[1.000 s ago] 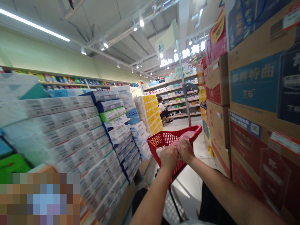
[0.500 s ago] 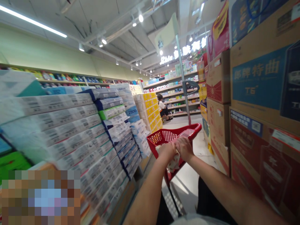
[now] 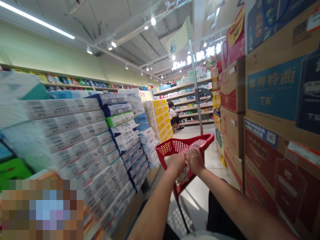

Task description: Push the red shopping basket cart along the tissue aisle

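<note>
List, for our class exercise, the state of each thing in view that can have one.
Bare left hand: curled on the cart.
Bare right hand: curled on it, beside the left.
Red latticed plastic cart: upright, open-topped.
Long white ceiling strip light: lit.
White-lettered sign: lit.
Brown-and-red cardboard cartons: stacked.
White plastic-wrapped packs: stacked.

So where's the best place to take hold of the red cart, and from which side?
Take the red cart by its near rim, probably from behind and above, palms down. That rim faces the camera, and its right end is free of the hands; the left hand and right hand sit close together on it. The perforated basket walls look a poorer grip.
</note>
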Motion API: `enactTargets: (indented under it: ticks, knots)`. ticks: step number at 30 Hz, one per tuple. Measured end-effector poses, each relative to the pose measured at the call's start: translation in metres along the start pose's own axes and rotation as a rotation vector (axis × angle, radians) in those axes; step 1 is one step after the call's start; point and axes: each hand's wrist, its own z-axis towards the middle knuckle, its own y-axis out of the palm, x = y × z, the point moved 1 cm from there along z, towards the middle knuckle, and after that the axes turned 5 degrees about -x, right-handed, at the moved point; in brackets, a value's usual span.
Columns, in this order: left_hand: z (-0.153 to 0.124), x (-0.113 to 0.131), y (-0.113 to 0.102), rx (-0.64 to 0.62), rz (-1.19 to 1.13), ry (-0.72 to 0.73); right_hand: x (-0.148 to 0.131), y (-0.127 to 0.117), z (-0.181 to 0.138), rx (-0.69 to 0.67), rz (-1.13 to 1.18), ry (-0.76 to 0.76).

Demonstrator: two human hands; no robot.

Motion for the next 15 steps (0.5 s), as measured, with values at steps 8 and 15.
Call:
enactTargets:
  ticks: [8,15]
  knots:
    - [0.001,-0.008,0.008,0.054,-0.044,-0.033,0.001,0.003,-0.001,-0.036,0.002,0.001]
    - [-0.004,-0.004,0.009,0.165,-0.074,0.025,0.005,0.003,-0.001,-0.004,0.004,-0.003]
